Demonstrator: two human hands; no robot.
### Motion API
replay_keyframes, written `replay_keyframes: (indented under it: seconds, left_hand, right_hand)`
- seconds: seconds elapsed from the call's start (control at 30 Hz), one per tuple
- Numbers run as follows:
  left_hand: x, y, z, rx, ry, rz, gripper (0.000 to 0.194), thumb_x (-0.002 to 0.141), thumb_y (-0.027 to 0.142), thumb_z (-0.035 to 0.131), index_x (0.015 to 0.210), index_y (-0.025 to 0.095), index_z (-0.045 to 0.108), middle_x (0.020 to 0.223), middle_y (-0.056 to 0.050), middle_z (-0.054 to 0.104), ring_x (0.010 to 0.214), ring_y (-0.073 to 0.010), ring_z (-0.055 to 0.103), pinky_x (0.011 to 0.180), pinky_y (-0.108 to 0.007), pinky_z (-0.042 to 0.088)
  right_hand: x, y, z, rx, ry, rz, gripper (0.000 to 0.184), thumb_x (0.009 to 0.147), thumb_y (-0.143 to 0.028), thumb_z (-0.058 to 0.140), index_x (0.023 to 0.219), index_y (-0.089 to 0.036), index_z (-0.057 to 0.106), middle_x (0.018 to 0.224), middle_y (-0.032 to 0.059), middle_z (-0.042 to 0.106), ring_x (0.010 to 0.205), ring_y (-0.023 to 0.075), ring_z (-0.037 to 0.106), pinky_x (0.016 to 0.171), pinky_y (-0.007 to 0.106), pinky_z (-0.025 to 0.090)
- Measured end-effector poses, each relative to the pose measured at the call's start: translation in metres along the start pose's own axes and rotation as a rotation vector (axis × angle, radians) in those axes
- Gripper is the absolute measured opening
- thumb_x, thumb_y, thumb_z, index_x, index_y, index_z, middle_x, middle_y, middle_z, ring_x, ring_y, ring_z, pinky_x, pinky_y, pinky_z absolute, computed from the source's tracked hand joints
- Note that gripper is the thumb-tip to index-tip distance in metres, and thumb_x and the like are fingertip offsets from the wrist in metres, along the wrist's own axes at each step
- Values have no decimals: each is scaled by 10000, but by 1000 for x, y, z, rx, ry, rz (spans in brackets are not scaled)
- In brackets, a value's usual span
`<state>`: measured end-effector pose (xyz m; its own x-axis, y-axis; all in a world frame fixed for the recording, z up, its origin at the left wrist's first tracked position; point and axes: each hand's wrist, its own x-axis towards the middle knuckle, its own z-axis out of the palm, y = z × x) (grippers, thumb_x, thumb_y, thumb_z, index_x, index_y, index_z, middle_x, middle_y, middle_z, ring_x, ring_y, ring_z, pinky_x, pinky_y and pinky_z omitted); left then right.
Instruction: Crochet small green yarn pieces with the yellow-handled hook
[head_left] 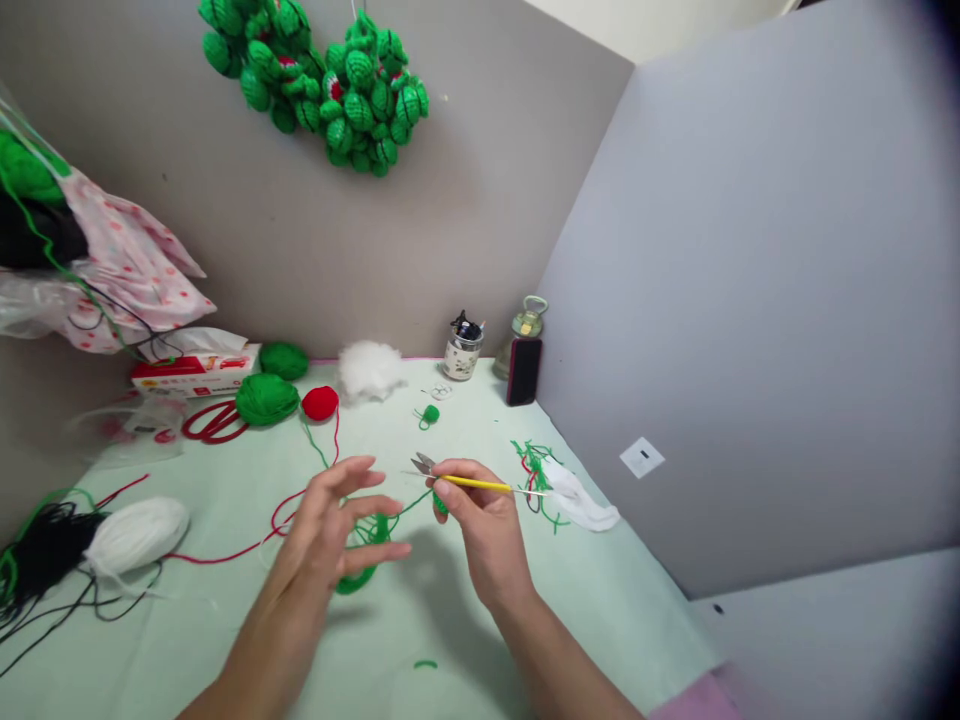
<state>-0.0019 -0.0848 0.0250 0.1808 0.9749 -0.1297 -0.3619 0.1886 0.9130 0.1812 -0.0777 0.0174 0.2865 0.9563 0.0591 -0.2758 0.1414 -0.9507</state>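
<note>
In the head view, my right hand [487, 530] pinches a crochet hook with a yellow handle [480, 483], its metal ends pointing left and right. A small green crocheted piece [440, 503] shows under those same fingers. Pointed scissor blades [424, 463] stick out beside the fingertips; their handles are hidden, so whether the hand holds them I cannot tell. A green strand runs from the piece toward my left hand [330, 530]. That hand is open, fingers spread, over a loose tangle of green yarn [360, 580], with no grip on it visible.
Green yarn balls [268, 399], a red ball [320, 403], white stuffing [370, 370] and a small green ball [430, 412] lie toward the back. A pen jar [460, 357], bottle and phone [524, 371] stand by the wall. Yarn scraps [534, 460] lie right; white yarn [139, 533] left.
</note>
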Motion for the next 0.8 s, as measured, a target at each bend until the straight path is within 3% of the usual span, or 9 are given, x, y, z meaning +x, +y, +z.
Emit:
replay_keyframes:
  seconds: [0.17,0.23,0.3,0.37,0.47,0.53,0.6,0.7,0.8]
  left_hand:
    - [38,23,42,-224,-105,-63,623,947,723,514,1424,326,572,1612,-129,475,1495,-384,437,1095,-566,501]
    - [50,32,43,-335,-35,18,470,989,639,525,1261,286,676,1479,-118,609,1474,-322,478,1162,-543,441]
    - [60,38,37,-340,80,260,384,1016,553,522,905,256,740,1272,-71,722,1430,-284,523,1213,-526,381]
    - [67,38,27,-122,115,585,557,1040,529,472,601,242,658,1185,-41,765,1443,-274,497,1295,-487,212]
    - [66,29,19,520,-88,808,440,983,529,590,676,278,780,1265,-63,753,1513,-356,375,1304,-528,-34]
    - [61,21,19,567,-144,597,197,891,454,741,967,299,835,1208,-85,747,1371,-371,516,1268,-555,184]
    - [55,13,24,386,-187,273,397,808,445,823,1169,284,782,1070,-79,723,1051,-312,662,1010,-481,511]
    - [49,4,30,115,-180,-19,548,770,394,866,1273,243,708,853,4,626,690,-165,611,679,-312,566]
    - [51,-2,28,-18,-113,-55,434,827,367,834,1220,221,721,826,30,582,672,-114,601,689,-257,568]
  right_hand:
    - [-5,-14,17,-103,-108,-158,52,815,-237,796,837,-266,833,827,15,672,670,122,551,604,270,458]
    - [-5,-19,21,-93,-188,-170,73,809,-216,809,836,-277,841,792,14,673,673,129,562,601,270,459]
    - [-3,-22,22,-46,-187,-180,85,808,-213,818,839,-289,841,781,9,671,669,128,570,587,261,455]
    - [0,-24,21,-7,-107,-201,92,820,-217,815,852,-300,834,796,3,668,678,125,584,587,252,461]
    - [5,-22,20,-52,28,-272,107,848,-208,793,872,-307,823,815,-4,671,718,129,611,621,251,484]
    - [6,-17,21,-132,78,-330,138,860,-184,778,883,-313,822,829,-2,690,764,142,635,656,260,499]
    - [5,-10,24,-217,76,-394,187,876,-158,762,908,-331,822,857,2,716,809,155,656,685,271,509]
    - [3,1,26,-328,23,-471,233,916,-151,721,983,-353,815,921,15,739,848,171,672,700,292,515]
    - [4,9,25,-374,-3,-457,190,937,-170,702,998,-319,802,952,38,733,881,190,679,738,319,526]
